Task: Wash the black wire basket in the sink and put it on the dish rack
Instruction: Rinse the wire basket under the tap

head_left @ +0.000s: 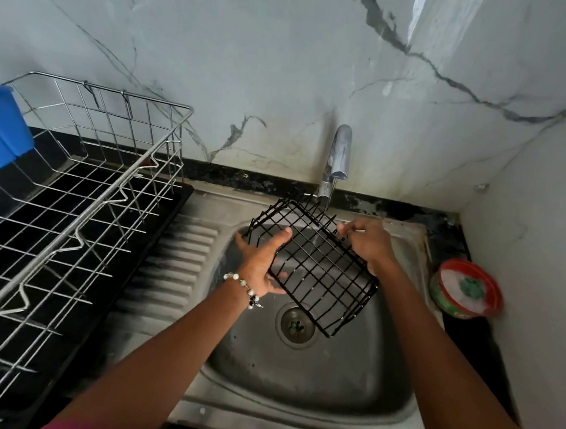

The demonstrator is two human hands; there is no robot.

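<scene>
Landmark: sink [379, 396], steel, with a ribbed drainboard on its left side.
Item: black wire basket [318, 268], held tilted in the air over the sink bowl, above and just behind the drain [296, 327], touching neither.
Tap: tap [338, 157], on the wall behind the sink; a thin stream of water falls from it through the basket's upper wires.
Left hand: left hand [264, 263], on the basket's left side over the sink; thumb laid across the top wires, fingers spread beneath and partly hidden by the mesh. Beaded bracelet at the wrist.
Right hand: right hand [369, 243], at the basket's far right rim over the sink; fingers curled together and pinching a rim wire.
Destination: dish rack [84, 178], left of the sink on a black tray, well apart from the basket.
Other: blue cup [0, 127], at the rack's far left corner; red tub of soap with a green scrubber [468, 290], right of the sink.
Step in hand: rinsing, judged from the running water; placing not yet done.
Next move calls for: turning the basket so every face meets the stream, shaking off drips, then carrying it left, clear of the rack's raised rim, to set it down.
</scene>
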